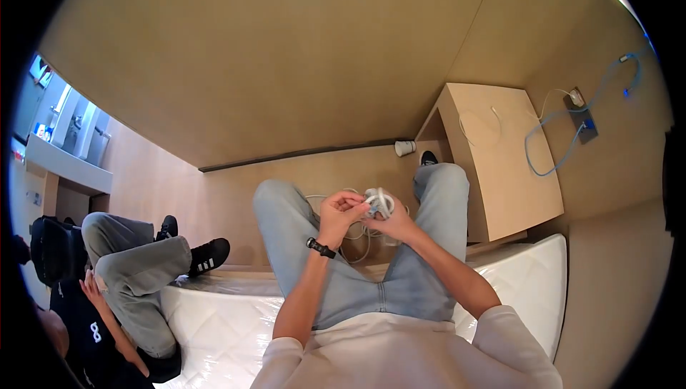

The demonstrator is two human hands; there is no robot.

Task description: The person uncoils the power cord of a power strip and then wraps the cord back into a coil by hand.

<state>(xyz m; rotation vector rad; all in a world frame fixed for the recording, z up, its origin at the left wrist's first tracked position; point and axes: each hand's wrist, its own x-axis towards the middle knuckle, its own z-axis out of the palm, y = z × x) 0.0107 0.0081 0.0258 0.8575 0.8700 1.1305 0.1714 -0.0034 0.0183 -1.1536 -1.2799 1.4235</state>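
A white cable [384, 204], wound into a small bundle, is in front of me between my knees. My right hand [391, 226] is closed around the bundle from below and from the right. Fingers pinched, my left hand [341, 213] meets the bundle's left side and grips a strand of the cable; a black watch [320, 248] is on that wrist. Loose loops of the cable hang below my hands towards the floor. My fingers hide part of the bundle.
A wooden cabinet [504, 167] stands at the right with a thin white cord on top. A blue cable [537, 167] runs from the wall socket [582, 121]. A white cup-like object [405, 148] lies on the floor. Another person [136, 267] sits at the left on the mattress [221, 325].
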